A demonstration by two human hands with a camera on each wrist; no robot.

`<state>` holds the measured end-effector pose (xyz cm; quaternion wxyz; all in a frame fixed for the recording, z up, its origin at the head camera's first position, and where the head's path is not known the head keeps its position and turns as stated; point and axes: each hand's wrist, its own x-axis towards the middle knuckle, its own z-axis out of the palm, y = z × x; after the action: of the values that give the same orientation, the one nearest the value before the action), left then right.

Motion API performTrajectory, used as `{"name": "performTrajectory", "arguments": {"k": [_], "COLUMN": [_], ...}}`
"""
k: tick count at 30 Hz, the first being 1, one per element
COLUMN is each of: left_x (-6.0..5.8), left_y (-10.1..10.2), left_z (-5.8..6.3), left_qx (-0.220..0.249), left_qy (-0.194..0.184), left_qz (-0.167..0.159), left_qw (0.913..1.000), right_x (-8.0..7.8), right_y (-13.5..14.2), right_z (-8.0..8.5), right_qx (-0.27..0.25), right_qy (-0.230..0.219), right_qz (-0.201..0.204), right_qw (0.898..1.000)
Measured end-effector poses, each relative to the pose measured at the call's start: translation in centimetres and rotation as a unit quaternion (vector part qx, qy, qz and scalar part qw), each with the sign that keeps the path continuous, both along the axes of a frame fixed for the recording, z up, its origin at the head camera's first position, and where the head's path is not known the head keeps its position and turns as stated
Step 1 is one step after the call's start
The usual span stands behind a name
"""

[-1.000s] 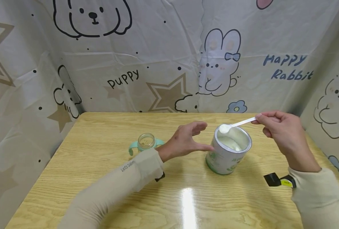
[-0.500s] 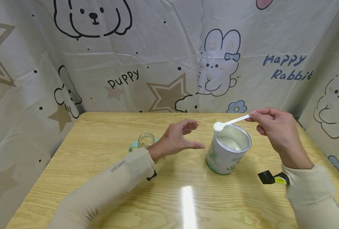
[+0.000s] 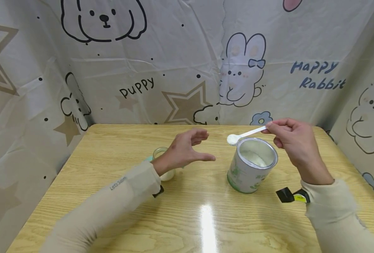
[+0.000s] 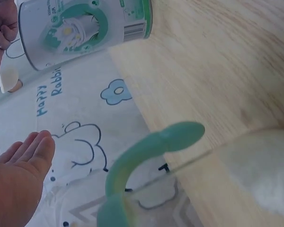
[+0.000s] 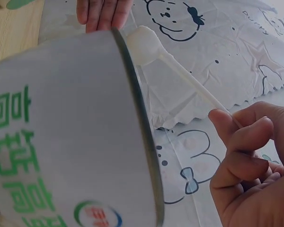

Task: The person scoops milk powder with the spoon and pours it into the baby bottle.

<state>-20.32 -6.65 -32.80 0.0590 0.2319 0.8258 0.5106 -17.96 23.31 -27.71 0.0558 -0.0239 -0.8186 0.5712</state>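
My right hand [image 3: 295,144] pinches the thin handle of a white measuring scoop [image 3: 250,133] between thumb and fingers. White powder heaps in the scoop's bowl, held just beyond the left rim of an open milk powder can [image 3: 247,177]. Inside that can lies more white powder [image 3: 253,159]. My left hand [image 3: 187,149] holds nothing, its thumb and fingers spread apart in a wide C left of the can. Behind the left wrist, partly hidden, stands an uncapped clear baby bottle [image 3: 168,175]; its mint-green handle [image 4: 146,151] shows large in the left wrist view.
Everything stands on a light wood-grain table [image 3: 187,225], with a bright light reflection near its front. A cartoon-printed cloth [image 3: 180,63] hangs round the back and sides, close to the table's edges.
My right hand has carried the filled scoop leftward, from over the can's opening to past its left rim. The left hand has drawn back left, now covering more of the bottle.
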Motion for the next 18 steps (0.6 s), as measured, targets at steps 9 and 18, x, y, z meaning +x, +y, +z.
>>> {"name": "performTrajectory", "arguments": {"k": [9,18], "left_x": [0.1,0.4], "left_y": [-1.8,-3.6], "left_z": [0.2,0.3], "left_qx": [0.003,-0.015], "left_qy": [0.007,0.015], "left_qz": [0.010,0.021], "left_qw": [0.9999,0.9996], "right_x": [-0.1,-0.6], "right_y": [-1.2,-3.0], "right_z": [0.0,-0.1], "right_qx": [-0.037,-0.020], "right_qy": [0.005,0.009], "right_qz": [0.010,0.026], "right_qw": [0.999,0.999]}}
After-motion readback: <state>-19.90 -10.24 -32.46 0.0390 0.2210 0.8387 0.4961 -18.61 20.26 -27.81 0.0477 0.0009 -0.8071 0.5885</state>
